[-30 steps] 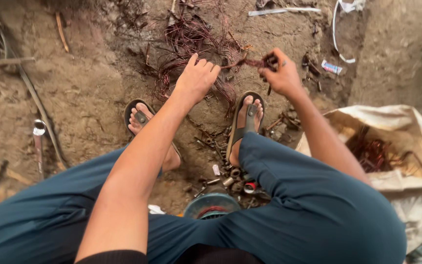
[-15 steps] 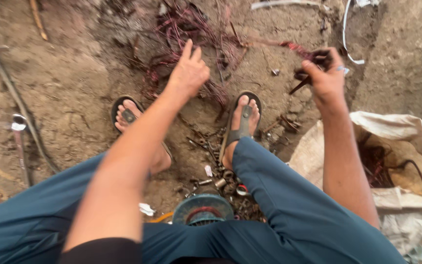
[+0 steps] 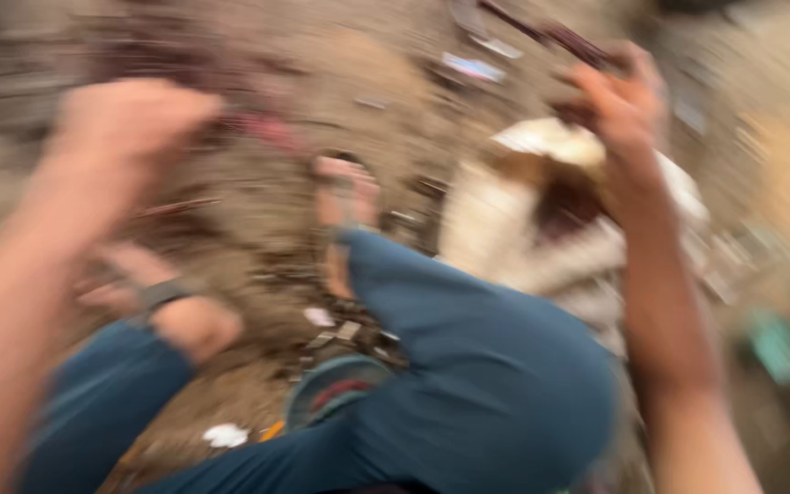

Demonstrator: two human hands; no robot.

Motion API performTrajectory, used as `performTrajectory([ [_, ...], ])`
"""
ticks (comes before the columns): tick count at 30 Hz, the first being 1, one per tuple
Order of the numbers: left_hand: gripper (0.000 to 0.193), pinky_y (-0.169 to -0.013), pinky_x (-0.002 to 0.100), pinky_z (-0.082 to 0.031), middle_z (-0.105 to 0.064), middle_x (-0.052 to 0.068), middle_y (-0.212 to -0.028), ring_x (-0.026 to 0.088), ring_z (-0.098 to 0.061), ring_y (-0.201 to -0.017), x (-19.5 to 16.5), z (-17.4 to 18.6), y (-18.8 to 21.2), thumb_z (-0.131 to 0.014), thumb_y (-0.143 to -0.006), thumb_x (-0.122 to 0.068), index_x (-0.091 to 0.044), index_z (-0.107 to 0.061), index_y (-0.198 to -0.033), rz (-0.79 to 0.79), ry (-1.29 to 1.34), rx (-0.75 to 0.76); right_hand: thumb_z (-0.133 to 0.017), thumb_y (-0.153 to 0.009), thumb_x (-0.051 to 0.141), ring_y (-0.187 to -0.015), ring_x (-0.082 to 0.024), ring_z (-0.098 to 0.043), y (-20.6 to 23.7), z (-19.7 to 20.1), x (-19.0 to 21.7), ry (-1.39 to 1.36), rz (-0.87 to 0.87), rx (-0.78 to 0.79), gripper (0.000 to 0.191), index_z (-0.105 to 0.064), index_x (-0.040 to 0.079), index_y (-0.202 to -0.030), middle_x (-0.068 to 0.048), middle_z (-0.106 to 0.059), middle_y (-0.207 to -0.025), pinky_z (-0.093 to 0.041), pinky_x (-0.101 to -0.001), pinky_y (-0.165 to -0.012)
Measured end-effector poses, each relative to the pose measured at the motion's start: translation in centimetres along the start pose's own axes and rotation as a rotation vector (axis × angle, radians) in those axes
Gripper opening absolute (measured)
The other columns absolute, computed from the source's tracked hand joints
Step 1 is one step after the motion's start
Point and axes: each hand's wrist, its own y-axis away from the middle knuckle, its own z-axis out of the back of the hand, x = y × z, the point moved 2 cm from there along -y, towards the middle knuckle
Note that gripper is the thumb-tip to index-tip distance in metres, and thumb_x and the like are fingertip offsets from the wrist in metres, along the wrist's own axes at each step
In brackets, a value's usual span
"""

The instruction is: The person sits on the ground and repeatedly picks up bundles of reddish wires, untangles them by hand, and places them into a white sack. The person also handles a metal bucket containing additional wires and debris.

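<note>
Frame heavily smeared; read with care.

Your right hand [image 3: 619, 101] is up at 1 o'clock, fingers closed on a bundle of reddish wire strands [image 3: 560, 37] that trails toward 12. It hangs directly above the mouth of the pale sack [image 3: 541, 220] lying just right of your right knee.

Your left hand [image 3: 125, 123] sits at 10 o'clock over the dirt ground [image 3: 267, 220], near a blurred reddish tangle [image 3: 267, 128]. Whether its fingers are apart or together, you cannot tell from the blur.

Step in hand, as judged: carrying picked wire across to the sack. Next move calls for lowering your right hand into the opening and letting go only once the strands are past the rim, since loose ends would snag on it.

Against half a second ago: your right hand has swung from beside the sack to over it. View has swung right. Your sandalled foot [image 3: 345, 192] now sits centre. Left hand has lifted off the pile.
</note>
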Motion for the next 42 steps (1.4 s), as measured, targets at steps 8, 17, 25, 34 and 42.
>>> performTrajectory([
  [8, 0.02, -0.075, 0.039, -0.057, -0.071, 0.007, -0.097, 0.028, -0.07, -0.093, -3.2, 0.2, -0.8, -0.068, -0.086, -0.008, -0.012, -0.07, -0.105, -0.005, -0.096, 0.018, -0.061, -0.099, 0.003, -0.091, -0.027, -0.077, 6.2, 9.6, -5.4, -0.209, -0.359, -0.205, 0.03, -0.05, 0.003, -0.127, -0.018, -0.073, -0.11, -0.065, -0.0392, -0.079],
  [17, 0.018, -0.077, 0.049, -0.054, -0.072, 0.013, -0.093, 0.036, -0.068, -0.091, -1.4, 0.2, -2.4, -0.073, -0.099, -0.025, -0.007, -0.072, -0.101, 0.374, 0.023, -0.07, -0.07, -0.094, -0.006, -0.103, -0.019, -0.072, 2.5, -0.4, -3.6, -0.46, -0.21, 0.245, 0.036, -0.057, 0.002, -0.127, -0.011, -0.07, -0.117, -0.063, -0.0347, -0.087],
  [25, 0.031, -0.069, 0.042, -0.052, -0.07, 0.012, -0.077, 0.023, -0.065, -0.071, 1.0, 1.6, -8.1, -0.075, -0.095, -0.034, -0.003, -0.071, -0.091, 0.836, 0.778, -0.26, -0.071, -0.089, -0.014, -0.103, -0.014, -0.065, -0.2, -21.7, 2.0, -0.26, 0.133, 0.352, 0.057, -0.053, 0.007, -0.139, -0.01, -0.066, -0.116, -0.056, -0.0282, -0.092],
  [34, 0.031, -0.086, 0.031, -0.06, -0.075, 0.007, -0.098, 0.013, -0.073, -0.089, 0.1, 1.2, -7.9, -0.081, -0.09, -0.021, -0.002, -0.067, -0.11, 1.064, 1.383, -0.279, -0.073, -0.093, -0.009, -0.107, -0.014, -0.069, 0.5, -31.6, 3.7, -0.288, 0.164, 0.384, 0.044, -0.058, 0.002, -0.132, -0.01, -0.071, -0.119, -0.058, -0.0277, -0.097],
  [42, 0.032, -0.084, 0.034, -0.063, -0.072, 0.005, -0.093, 0.019, -0.075, -0.088, -0.5, 0.4, -6.9, -0.077, -0.082, -0.002, -0.001, -0.062, -0.11, 1.041, 1.469, -0.506, -0.074, -0.092, -0.011, -0.097, -0.015, -0.065, 0.8, -30.0, 2.5, -0.224, 0.261, 0.176, 0.027, -0.057, 0.002, -0.109, -0.007, -0.064, -0.105, -0.057, -0.0288, -0.088],
])
